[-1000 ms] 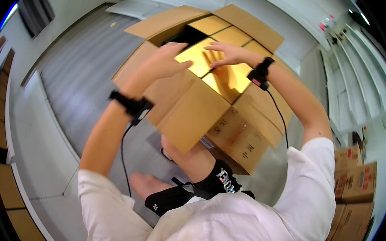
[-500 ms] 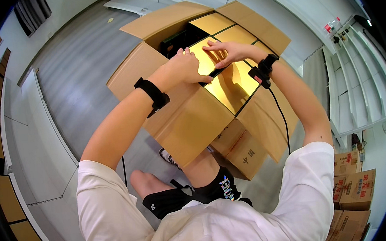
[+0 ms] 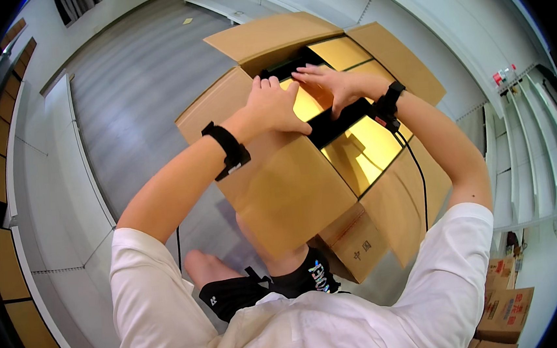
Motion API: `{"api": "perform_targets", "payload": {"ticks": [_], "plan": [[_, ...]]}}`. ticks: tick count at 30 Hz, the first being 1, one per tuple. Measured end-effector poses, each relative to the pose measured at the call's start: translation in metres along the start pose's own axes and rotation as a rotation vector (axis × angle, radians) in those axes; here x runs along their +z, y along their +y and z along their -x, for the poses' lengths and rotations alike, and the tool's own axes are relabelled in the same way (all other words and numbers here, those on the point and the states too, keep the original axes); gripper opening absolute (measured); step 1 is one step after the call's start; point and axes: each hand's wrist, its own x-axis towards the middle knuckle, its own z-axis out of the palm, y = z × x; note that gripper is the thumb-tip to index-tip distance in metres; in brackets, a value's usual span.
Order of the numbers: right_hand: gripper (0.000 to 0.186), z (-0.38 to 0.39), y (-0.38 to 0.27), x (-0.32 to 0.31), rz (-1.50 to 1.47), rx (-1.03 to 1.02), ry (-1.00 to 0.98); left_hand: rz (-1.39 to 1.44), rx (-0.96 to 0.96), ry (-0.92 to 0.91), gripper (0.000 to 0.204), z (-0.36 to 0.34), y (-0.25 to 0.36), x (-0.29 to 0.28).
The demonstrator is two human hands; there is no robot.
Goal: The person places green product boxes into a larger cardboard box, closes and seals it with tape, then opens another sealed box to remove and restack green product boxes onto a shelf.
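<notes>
A gold-topped box (image 3: 306,104) with dark sides sits tilted or shifted among others inside an open cardboard carton (image 3: 293,192). My left hand (image 3: 276,107) holds its left end, fingers at the far side and thumb at the near side. At the other end my right hand (image 3: 338,85) grips it the same way, fingers over the far edge and thumb down in a dark gap (image 3: 338,122). Another gold box (image 3: 365,151) lies on the near side of that gap. Further gold boxes (image 3: 338,53) fill the far right of the carton. The held box's underside is hidden.
Carton flaps (image 3: 274,35) stand spread outward on all sides. A closed carton (image 3: 349,243) is beneath, near my legs. White shelves (image 3: 528,148) rise on the right, with stacked cartons (image 3: 505,313) below. A low white shelf (image 3: 62,165) runs along the left.
The held gold box has shifted toward the far left with both hands, narrowing the dark space there and opening a gap on its near side. The view has shifted too.
</notes>
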Motion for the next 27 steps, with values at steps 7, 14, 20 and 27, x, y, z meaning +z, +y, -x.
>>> {"api": "perform_targets", "payload": {"ticks": [7,14,20,27], "plan": [[0.125,-0.034,-0.013,-0.010,0.025,-0.060,-0.049,0.204,-0.023,0.085,0.112,-0.011,-0.027,0.023],[0.115,-0.023,-0.014,-0.023,0.189,-0.083,-0.003,0.359,-0.002,0.111,0.116,-0.016,-0.020,0.012],[0.114,0.018,-0.040,-0.089,0.153,-0.080,0.129,0.379,0.059,0.250,0.118,-0.021,-0.006,-0.063],[0.126,0.087,-0.090,-0.169,0.287,-0.026,0.295,0.288,0.168,0.507,0.113,-0.006,0.029,-0.160]]}}
